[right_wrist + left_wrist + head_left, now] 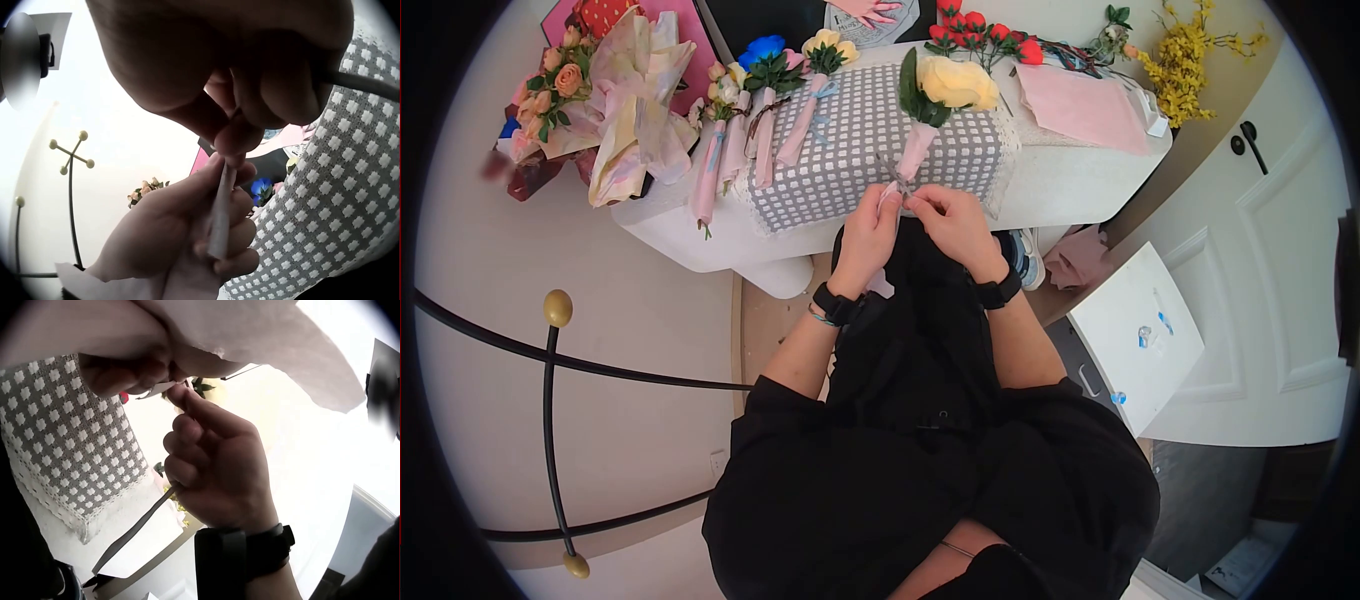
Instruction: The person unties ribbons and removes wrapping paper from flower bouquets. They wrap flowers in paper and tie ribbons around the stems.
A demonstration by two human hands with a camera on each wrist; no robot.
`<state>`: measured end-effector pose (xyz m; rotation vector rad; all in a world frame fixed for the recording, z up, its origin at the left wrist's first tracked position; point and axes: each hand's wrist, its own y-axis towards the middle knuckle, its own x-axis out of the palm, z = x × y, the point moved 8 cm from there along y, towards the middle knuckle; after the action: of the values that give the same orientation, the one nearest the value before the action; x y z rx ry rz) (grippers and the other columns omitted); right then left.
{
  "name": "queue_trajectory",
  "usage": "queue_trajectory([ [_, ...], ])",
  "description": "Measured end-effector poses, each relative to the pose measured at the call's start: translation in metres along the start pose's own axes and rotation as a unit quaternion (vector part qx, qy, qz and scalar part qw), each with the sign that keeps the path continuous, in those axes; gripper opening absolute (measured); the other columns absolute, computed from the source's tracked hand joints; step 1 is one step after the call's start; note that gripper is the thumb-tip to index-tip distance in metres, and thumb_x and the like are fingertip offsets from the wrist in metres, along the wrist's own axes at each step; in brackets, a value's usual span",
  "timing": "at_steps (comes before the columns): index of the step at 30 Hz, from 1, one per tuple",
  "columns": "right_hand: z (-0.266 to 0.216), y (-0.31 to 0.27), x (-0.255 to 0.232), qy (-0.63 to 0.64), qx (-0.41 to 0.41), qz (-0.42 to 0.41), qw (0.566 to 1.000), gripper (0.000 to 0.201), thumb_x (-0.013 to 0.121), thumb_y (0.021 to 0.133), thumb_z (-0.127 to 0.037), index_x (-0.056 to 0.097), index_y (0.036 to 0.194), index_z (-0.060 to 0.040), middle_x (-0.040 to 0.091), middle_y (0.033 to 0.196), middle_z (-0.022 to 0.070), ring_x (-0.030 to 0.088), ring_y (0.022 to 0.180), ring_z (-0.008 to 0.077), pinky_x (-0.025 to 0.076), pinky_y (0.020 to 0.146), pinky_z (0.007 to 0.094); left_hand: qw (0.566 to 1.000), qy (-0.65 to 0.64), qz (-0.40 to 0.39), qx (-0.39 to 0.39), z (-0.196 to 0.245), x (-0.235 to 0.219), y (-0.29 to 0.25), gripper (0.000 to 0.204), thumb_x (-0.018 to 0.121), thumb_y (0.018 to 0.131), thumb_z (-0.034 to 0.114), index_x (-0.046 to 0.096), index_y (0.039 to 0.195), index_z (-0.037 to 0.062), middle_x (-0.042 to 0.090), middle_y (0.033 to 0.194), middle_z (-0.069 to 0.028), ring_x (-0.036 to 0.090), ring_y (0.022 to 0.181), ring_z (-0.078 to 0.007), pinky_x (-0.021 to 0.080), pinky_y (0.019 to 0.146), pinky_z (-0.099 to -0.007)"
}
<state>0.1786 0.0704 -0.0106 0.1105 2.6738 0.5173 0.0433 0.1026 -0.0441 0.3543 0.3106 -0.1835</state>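
Observation:
A large pale-yellow rose (956, 82) with dark green leaves lies on the checked cloth, its stem wrapped in pink paper (917, 148). My left hand (868, 238) grips the lower end of this wrap, and a pale paper end (219, 228) shows between its curled fingers in the right wrist view. Opposite, my right hand (956, 228) pinches a thin grey ribbon (903, 184) at the wrap, fingertips meeting the left ones. A loose tail of the ribbon (132, 535) hangs from the right fist in the left wrist view.
Several small wrapped flowers (765, 140) lie left on the grey-and-white cloth (830, 175). A large bouquet (565, 90) stands beyond them. Red roses (975, 30), pink paper sheets (1085, 105) and yellow blossoms (1185, 70) are at the right. Another person's hand (868, 10) rests at the far side.

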Motion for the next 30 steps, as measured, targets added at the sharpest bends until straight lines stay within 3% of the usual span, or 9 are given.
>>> queue_trajectory([
  [6,-0.001,-0.01,0.0,0.026,-0.03,0.027,0.999,0.016,0.06,0.085,-0.016,0.066,0.089,-0.0008,0.064,0.074,0.0175,0.062,0.062,0.0293,0.047,0.058,0.0339,0.999,-0.014,0.034,0.013,0.003,-0.002,-0.003,0.025,0.048,0.099,0.026,0.055,0.093,0.003,0.046,0.062,0.0037,0.042,0.055,-0.0034,0.035,0.048,-0.0222],
  [9,-0.001,-0.01,0.001,0.021,-0.022,0.013,0.999,0.016,0.06,0.085,-0.015,0.066,0.089,-0.0008,0.065,0.072,0.0152,0.064,0.064,0.0253,0.047,0.059,0.0319,0.999,-0.023,0.044,-0.014,0.002,-0.003,-0.004,0.028,0.046,0.098,0.028,0.053,0.091,0.0024,0.052,0.059,-0.0078,0.053,0.054,-0.0185,0.04,0.052,-0.0345],
  [11,0.0,-0.009,0.001,0.038,0.021,-0.019,0.999,0.016,0.06,0.086,-0.014,0.067,0.092,-0.0007,0.066,0.074,0.0136,0.065,0.065,0.0235,0.048,0.059,0.031,0.998,-0.052,0.035,-0.006,0.005,-0.002,-0.004,0.023,0.048,0.099,0.025,0.053,0.092,0.0031,0.047,0.063,0.0037,0.042,0.055,-0.0035,0.035,0.048,-0.0214],
  [13,0.008,-0.006,0.007,0.054,0.061,-0.051,0.995,0.017,0.06,0.086,-0.014,0.067,0.094,-0.0007,0.068,0.076,0.012,0.065,0.066,0.0217,0.048,0.06,0.0301,0.997,-0.073,0.028,-0.01,0.005,-0.001,-0.004,0.022,0.049,0.099,0.025,0.053,0.093,0.0032,0.047,0.064,0.0036,0.043,0.055,-0.0034,0.035,0.048,-0.0208],
  [16,0.003,-0.004,0.0,0.072,-0.064,0.055,0.994,0.019,0.06,0.087,-0.014,0.066,0.1,0.0001,0.069,0.081,0.0095,0.066,0.071,0.0172,0.049,0.061,0.029,0.995,-0.096,0.02,0.0,0.004,0.003,-0.004,0.02,0.049,0.099,0.024,0.051,0.096,0.0035,0.048,0.066,0.0034,0.043,0.055,-0.0029,0.034,0.048,-0.0197],
  [19,0.005,-0.008,0.008,0.19,-0.026,0.016,0.981,0.02,0.06,0.087,-0.014,0.064,0.1,0.0009,0.068,0.083,0.0094,0.063,0.07,0.0155,0.049,0.061,0.0303,0.99,-0.142,0.023,0.007,0.013,0.008,-0.005,0.019,0.048,0.099,0.023,0.05,0.099,0.0041,0.048,0.068,0.0035,0.042,0.056,-0.0022,0.034,0.048,-0.019],
  [21,0.016,-0.014,0.019,0.171,0.123,-0.086,0.974,0.019,0.06,0.087,-0.015,0.063,0.099,0.001,0.065,0.076,0.0076,0.059,0.067,0.0132,0.048,0.061,0.0306,0.982,-0.186,0.026,-0.003,0.014,0.009,-0.007,0.019,0.047,0.099,0.024,0.05,0.1,0.0045,0.048,0.069,0.0036,0.041,0.056,-0.0018,0.033,0.048,-0.0188],
  [28,0.025,-0.01,0.014,0.029,0.063,-0.088,0.994,0.023,0.062,0.086,-0.017,0.062,0.102,0.0,0.061,0.072,0.0052,0.057,0.065,0.0141,0.048,0.061,0.0296,0.985,-0.171,0.006,-0.03,-0.002,0.013,-0.008,0.022,0.046,0.1,0.026,0.051,0.101,0.005,0.048,0.071,0.0037,0.041,0.058,-0.0018,0.033,0.048,-0.0185],
  [30,0.012,-0.006,-0.008,0.078,-0.003,0.011,0.997,0.024,0.065,0.083,-0.014,0.063,0.103,-0.0009,0.061,0.075,0.0052,0.057,0.068,0.0136,0.048,0.063,0.0282,0.991,-0.13,0.014,-0.022,0.002,0.01,-0.011,0.022,0.047,0.099,0.026,0.051,0.101,0.0048,0.048,0.07,0.0037,0.041,0.058,-0.0018,0.034,0.049,-0.0186],
])
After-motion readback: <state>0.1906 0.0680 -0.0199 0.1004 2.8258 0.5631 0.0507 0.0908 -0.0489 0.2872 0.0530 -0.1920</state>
